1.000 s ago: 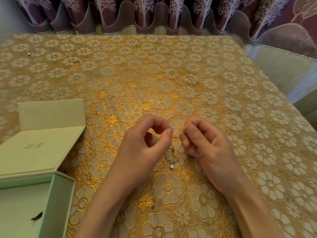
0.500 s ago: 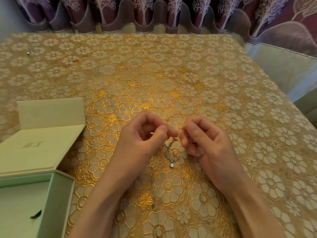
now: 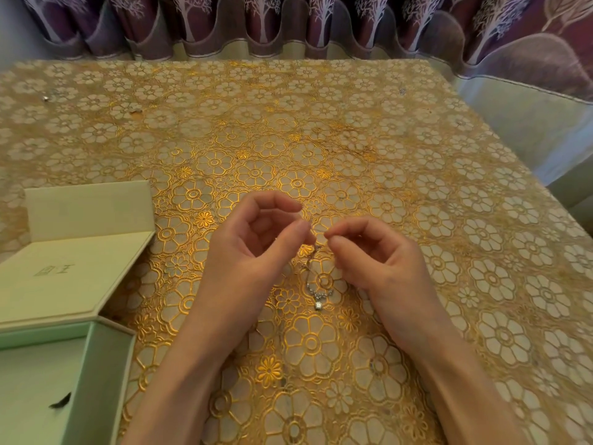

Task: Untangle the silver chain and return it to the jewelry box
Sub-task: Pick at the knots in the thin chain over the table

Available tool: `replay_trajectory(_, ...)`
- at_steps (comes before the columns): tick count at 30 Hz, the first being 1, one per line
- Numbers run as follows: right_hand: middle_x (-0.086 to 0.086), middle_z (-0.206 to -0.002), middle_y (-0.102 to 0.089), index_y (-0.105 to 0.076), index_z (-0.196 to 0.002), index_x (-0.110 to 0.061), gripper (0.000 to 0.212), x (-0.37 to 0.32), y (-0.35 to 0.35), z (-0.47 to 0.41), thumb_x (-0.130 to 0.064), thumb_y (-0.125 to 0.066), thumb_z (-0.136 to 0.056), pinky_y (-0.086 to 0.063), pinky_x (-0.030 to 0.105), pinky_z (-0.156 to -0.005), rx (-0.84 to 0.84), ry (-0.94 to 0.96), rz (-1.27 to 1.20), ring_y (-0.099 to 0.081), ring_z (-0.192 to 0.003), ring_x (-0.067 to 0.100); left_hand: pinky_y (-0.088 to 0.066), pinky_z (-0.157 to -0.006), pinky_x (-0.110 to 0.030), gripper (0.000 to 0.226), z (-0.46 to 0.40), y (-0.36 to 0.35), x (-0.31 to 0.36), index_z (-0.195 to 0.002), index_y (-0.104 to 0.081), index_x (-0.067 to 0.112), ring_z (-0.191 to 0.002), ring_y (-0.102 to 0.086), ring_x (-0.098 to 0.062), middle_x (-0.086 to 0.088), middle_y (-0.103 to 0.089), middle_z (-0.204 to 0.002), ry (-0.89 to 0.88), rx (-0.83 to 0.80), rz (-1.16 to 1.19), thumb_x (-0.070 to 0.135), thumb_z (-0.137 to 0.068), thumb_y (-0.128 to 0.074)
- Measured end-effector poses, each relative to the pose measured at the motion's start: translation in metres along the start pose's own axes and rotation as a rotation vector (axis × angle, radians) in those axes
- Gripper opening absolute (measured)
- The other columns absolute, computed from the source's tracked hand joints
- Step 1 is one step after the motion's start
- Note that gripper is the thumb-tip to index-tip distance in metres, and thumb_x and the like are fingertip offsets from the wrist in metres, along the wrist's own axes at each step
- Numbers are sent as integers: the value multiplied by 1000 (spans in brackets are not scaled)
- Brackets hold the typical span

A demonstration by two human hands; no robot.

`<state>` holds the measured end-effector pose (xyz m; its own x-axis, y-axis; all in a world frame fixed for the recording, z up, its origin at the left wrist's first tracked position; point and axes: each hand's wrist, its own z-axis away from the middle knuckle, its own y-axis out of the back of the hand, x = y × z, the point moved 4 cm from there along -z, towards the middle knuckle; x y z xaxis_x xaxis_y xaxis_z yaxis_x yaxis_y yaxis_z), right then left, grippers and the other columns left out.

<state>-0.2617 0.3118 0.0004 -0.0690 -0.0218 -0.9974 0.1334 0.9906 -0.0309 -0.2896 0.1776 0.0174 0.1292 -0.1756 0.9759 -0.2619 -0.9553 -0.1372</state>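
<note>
A thin silver chain [image 3: 316, 285] with a small sparkling pendant hangs between my two hands above the gold flowered tablecloth. My left hand [image 3: 253, 252] pinches the chain's upper part between thumb and forefinger. My right hand [image 3: 382, 261] pinches it just to the right, fingertips almost meeting those of the left hand. The pendant dangles below the fingers, near the cloth. The pale green jewelry box [image 3: 99, 374] stands open at the lower left, its lid [image 3: 73, 271] folded back flat on the table.
The table [image 3: 288, 130] is covered by a gold floral cloth and ends at the right and far edges. Purple patterned curtains [image 3: 288, 24] hang behind it. A small dark ribbon tab [image 3: 61, 400] lies inside the box. A tiny shiny bit [image 3: 46, 97] sits far left.
Both hands have risen slightly and the fingertips have drawn close together on the chain. The pendant stays hanging below them.
</note>
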Motion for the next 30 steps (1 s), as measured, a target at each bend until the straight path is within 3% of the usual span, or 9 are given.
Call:
replay_trajectory(3, -7, -59, -59, -63, -81, -15, 4, 2, 0, 0, -16, -60, -80, -33, 11, -44, 6, -25, -45, -44, -50, 1, -43, -56, -12, 18, 0, -3, 1, -93, -52, 10, -57, -59, -4, -10, -62, -72, -5, -46, 16, 9, -80, -64)
replay_trajectory(10, -2, -72, -66, -58, -81, -15, 5, 0, -1, 1, -16, -53, -80, -31, 12, -42, -27, -57, -207, -46, -54, 4, -42, -55, -14, 20, 0, -2, -3, -95, -55, 14, -58, -56, -6, 4, -61, -67, 24, -75, 87, 7, -78, -63)
replay_trajectory(14, -5, -60, -57, -60, -76, -21, 9, 0, -1, 2, -16, -54, -79, -30, 12, -41, -33, -74, -236, -42, -50, 5, -44, -61, -19, 27, 0, -1, -5, -94, -61, 20, -66, -58, -13, 2, -62, -72, 51, -123, 188, 13, -69, -69)
replay_trajectory(17, -8, -54, -52, -61, -75, -20, 9, -1, -3, 3, -14, -56, -77, -32, 11, -41, -39, -36, -159, -43, -49, 2, -45, -63, -21, 28, -1, 2, -6, -92, -62, 22, -68, -57, -15, 2, -63, -72, 63, -50, 224, 19, -65, -70)
replay_trajectory(20, -8, -56, -53, -62, -76, -18, 7, -1, -4, 2, -14, -57, -77, -32, 11, -41, -27, -12, -107, -43, -49, 0, -43, -59, -18, 32, -3, 3, -5, -94, -59, 18, -62, -57, -11, 4, -62, -71, 51, 3, 141, 9, -69, -77)
replay_trajectory(24, -6, -63, -60, -59, -83, -12, 8, -1, -3, 2, -16, -53, -80, -31, 12, -40, -34, -24, -133, -43, -48, 1, -41, -53, -12, 20, -1, -1, 0, -91, -57, 13, -54, -55, -7, 7, -60, -68, 13, -6, 13, 13, -71, -62)
replay_trajectory(30, -5, -57, -55, -55, -81, -16, 5, -1, -4, 2, -15, -51, -81, -31, 12, -40, -65, -37, -206, -40, -45, 5, -43, -55, -14, 18, -1, -3, -4, -86, -61, 18, -58, -58, -7, 7, -61, -70, 13, -42, 9, 7, -75, -69)
